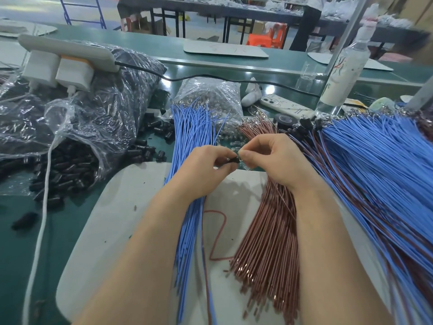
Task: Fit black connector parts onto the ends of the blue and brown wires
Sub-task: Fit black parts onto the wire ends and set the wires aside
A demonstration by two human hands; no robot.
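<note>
Both hands over grey mat (pixel 112 207): left hand (pixel 206 166) fingers (pixel 221 152) clamp black connector (pixel 233 160), right hand (pixel 278 160) fingers (pixel 249 157) pinch its other end; blue wires (pixel 187 219), brown wires (pixel 269 235) lie on mat.

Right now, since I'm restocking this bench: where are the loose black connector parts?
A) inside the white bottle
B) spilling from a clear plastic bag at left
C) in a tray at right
B: the black connector parts spill from the clear plastic bag, left of the blue wires.
</note>
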